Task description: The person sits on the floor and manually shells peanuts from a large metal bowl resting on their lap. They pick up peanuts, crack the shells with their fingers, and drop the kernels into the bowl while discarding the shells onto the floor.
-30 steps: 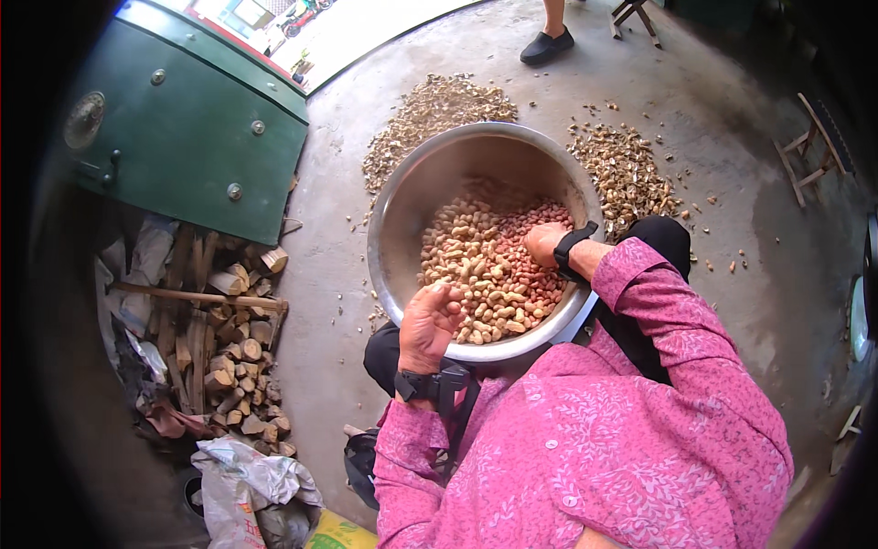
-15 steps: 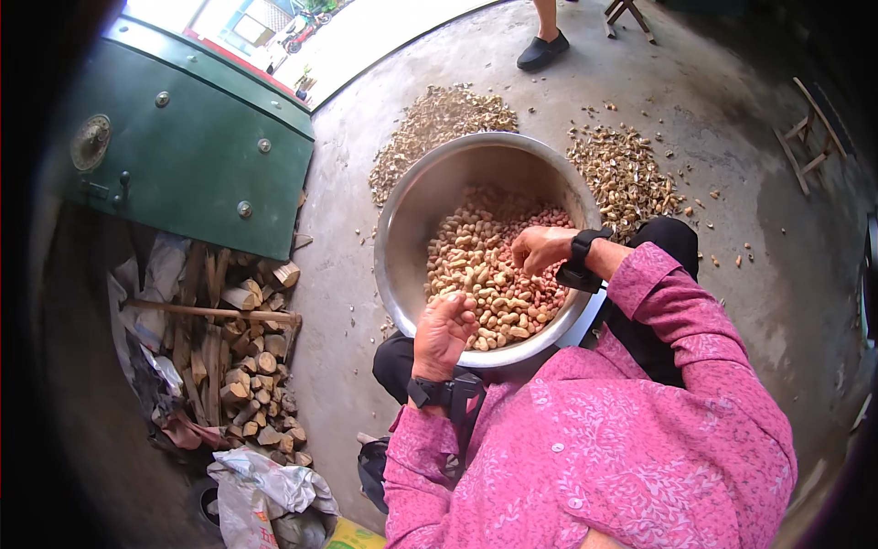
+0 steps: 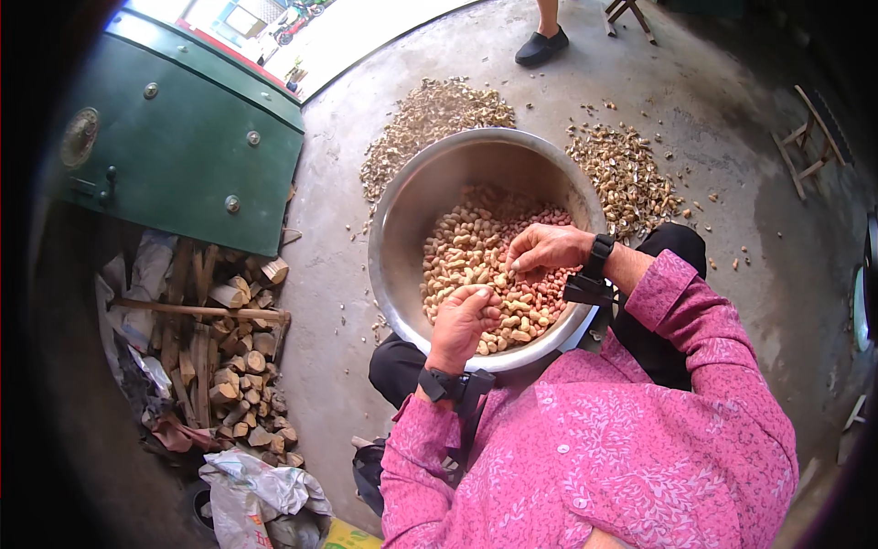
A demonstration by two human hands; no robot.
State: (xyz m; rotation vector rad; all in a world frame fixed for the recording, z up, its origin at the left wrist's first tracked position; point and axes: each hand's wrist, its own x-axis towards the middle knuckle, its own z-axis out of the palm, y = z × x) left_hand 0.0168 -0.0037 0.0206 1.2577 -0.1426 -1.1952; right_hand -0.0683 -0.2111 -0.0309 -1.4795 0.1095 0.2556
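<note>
A wide metal basin (image 3: 395, 229) sits in front of me, between my knees. Unshelled peanuts (image 3: 450, 258) fill its left side, and shelled reddish peanut kernels (image 3: 551, 285) lie on its right. Over the near left part of the basin, my left hand (image 3: 464, 320) is closed, thumb against curled fingers; whatever it holds is hidden. My right hand (image 3: 551, 247) reaches in from the right above the kernels, fingertips pinched together and pointing left. What sits in that pinch is too small to make out. A small gap separates the two hands.
Heaps of empty shells (image 3: 430, 123) and more shells (image 3: 624, 178) lie on the concrete beyond the basin. Left are a green metal cabinet (image 3: 187, 137), stacked firewood (image 3: 247, 371) and a white sack (image 3: 265, 485). A person's shoe (image 3: 541, 47) and wooden stool (image 3: 809, 146) are farther off.
My left hand has moved right and slightly up, closer to the right hand. The right hand has shifted slightly, its fingertips lower and pinched. The view has turned a little.
</note>
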